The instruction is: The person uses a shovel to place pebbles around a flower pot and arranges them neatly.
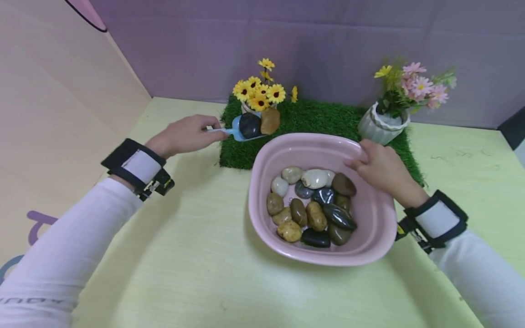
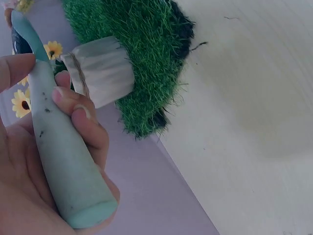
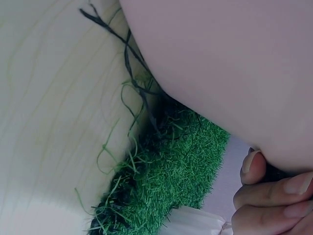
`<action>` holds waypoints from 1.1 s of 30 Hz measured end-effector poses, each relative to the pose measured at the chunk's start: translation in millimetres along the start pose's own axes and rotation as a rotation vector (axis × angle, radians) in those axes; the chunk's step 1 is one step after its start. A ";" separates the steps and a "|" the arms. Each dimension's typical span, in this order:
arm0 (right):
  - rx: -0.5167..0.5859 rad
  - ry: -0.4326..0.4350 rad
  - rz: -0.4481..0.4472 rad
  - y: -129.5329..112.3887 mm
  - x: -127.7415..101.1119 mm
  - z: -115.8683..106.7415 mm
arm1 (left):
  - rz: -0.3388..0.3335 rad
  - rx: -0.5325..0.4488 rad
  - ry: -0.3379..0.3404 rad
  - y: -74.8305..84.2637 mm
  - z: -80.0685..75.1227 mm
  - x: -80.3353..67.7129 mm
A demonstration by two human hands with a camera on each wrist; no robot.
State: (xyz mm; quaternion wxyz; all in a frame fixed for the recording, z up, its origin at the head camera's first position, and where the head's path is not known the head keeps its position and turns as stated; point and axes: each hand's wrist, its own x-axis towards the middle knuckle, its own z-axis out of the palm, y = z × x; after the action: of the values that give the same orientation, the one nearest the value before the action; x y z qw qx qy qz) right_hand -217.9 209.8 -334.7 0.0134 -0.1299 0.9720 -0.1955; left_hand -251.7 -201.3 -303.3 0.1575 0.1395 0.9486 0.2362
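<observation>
My left hand (image 1: 190,134) grips the handle of a small blue scoop (image 1: 236,130), its fingers curled round the pale grip (image 2: 68,147) in the left wrist view. Two stones lie on the scoop: a black stone (image 1: 249,125) and a tan stone (image 1: 270,121). They are held in the air to the left of a pink basin (image 1: 262,228). My right hand (image 1: 381,171) holds the basin's far right rim, thumb over the inside and fingers beneath the outer edge. Several smooth stones (image 1: 316,216), white, brown and black, lie on the basin's floor.
A strip of artificial grass (image 1: 320,119) lies along the back of the table (image 1: 197,246). On it stand a pot of yellow flowers (image 1: 260,93), partly behind the scoop, and a white ribbed pot (image 1: 379,125) of pink flowers. A purple cloth (image 1: 328,54) hangs behind.
</observation>
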 end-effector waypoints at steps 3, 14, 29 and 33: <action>0.001 -0.003 0.001 -0.2 -0.1 0.0 | 0.001 -0.003 0.006 -3.3 -0.5 -0.9; 0.009 -0.001 -0.007 -0.1 -0.6 -0.3 | -0.043 0.065 -0.007 -14.6 1.5 -1.1; -0.002 -0.003 -0.005 0.4 0.7 0.6 | -0.089 0.086 -0.038 -34.0 19.9 10.2; -0.007 0.000 -0.001 -0.5 0.8 0.7 | -0.105 0.107 -0.063 -37.3 21.1 13.9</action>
State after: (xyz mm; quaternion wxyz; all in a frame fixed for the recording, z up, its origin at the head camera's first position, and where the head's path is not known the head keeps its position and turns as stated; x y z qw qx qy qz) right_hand -218.6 208.9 -335.1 0.0129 -0.1306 0.9725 -0.1923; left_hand -263.7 -219.8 -342.6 0.1919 0.1051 0.9605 0.1721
